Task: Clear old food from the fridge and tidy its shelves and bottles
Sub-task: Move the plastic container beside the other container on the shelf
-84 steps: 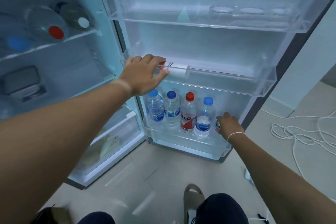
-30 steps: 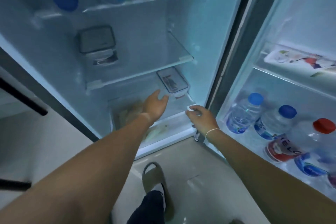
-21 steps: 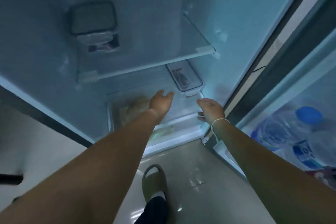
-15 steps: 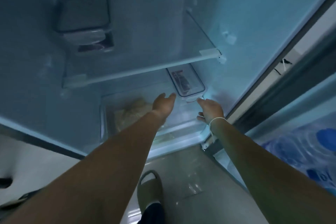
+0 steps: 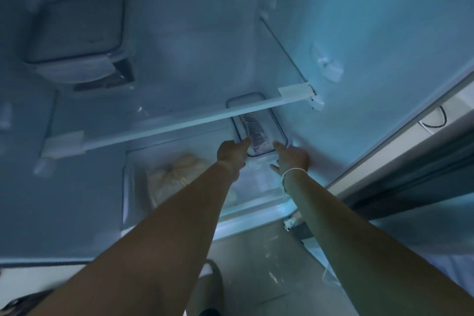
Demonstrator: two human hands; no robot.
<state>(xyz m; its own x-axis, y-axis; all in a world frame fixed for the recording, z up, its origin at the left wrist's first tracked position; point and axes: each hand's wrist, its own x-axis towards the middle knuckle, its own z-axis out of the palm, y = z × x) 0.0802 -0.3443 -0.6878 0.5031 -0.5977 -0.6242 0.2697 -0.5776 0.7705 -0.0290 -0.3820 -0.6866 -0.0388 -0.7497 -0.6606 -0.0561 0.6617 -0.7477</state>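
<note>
Home kitchen — open fridge [image 5: 359,33], glass shelf [image 5: 179,120], food containers [image 5: 77,31], tiled floor [image 5: 256,264]

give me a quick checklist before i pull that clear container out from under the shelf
1. Left hand at the clear container's near-left corner: ok.
2. Right hand at its near-right corner: ok.
3. Firm grip on both sides: cannot tell, fingertips only just reach it.
4. Lid seated: ok, looks flat.
5. Clearance under the glass shelf: cannot tell.
6. Pale bag in the drawer out of the way: ok.
</note>
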